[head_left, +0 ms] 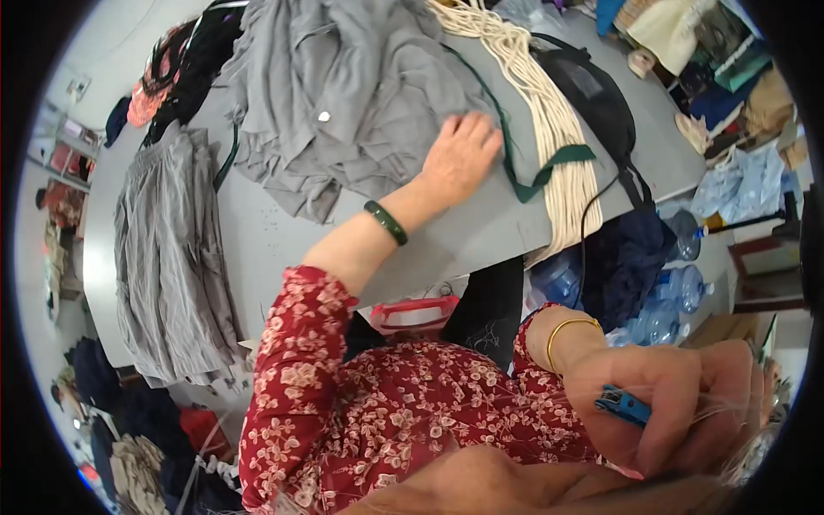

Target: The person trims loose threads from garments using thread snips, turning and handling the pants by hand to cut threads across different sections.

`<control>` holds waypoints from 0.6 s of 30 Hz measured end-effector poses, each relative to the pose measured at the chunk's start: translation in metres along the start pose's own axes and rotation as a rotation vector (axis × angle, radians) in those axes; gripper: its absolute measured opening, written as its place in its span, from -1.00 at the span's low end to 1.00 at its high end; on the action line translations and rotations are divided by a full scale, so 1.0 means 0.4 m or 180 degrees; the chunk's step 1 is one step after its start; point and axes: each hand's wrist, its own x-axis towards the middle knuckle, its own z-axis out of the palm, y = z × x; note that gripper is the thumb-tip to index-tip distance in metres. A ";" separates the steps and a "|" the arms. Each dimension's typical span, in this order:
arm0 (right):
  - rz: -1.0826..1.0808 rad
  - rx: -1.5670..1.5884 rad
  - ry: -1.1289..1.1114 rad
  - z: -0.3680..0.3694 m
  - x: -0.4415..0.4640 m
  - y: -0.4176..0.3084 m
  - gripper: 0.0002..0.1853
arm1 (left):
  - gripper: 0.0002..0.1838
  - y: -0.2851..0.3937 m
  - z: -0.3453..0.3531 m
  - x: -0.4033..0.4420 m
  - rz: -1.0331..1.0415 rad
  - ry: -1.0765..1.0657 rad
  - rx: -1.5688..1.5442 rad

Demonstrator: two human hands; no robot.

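My left hand (462,159), with a dark band on its wrist, rests at the right edge of a heap of grey cloth (343,94) on the table. Its fingers are slightly bent and a little apart, with nothing visible gripped. A dark green strap (506,146) runs just right of it and crosses a bundle of cream cords (554,112). Close to the camera at the lower right, my right hand (678,403) is closed around a small blue tool (624,405), which looks like thread snips. A gold bangle circles that wrist.
Folded, gathered grey fabric (167,257) lies along the left side of the grey table (279,257). A black bag (592,103) sits beyond the cords. Large plastic bottles (665,300) and dark cloth (622,257) are below the right edge. Piled fabrics (747,94) stand at upper right.
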 end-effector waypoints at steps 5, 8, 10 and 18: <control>-0.0248 0.0012 0.0003 -0.032 -0.018 -0.094 -0.86 | -0.86 -0.064 0.045 0.067 -0.0509 0.0305 0.0086; -0.0310 0.0073 -0.0032 -0.032 -0.020 -0.122 -0.85 | -0.82 -0.119 -0.109 0.144 -0.0975 0.1350 -0.0847; -0.0336 0.0084 -0.0035 -0.031 -0.022 -0.131 -0.85 | -0.75 -0.135 -0.281 0.183 -0.1392 0.1708 -0.0837; -0.0272 0.0317 -0.0061 -0.013 -0.046 -0.103 -0.86 | -0.72 -0.086 -0.513 -0.089 -0.1517 0.0510 -0.1140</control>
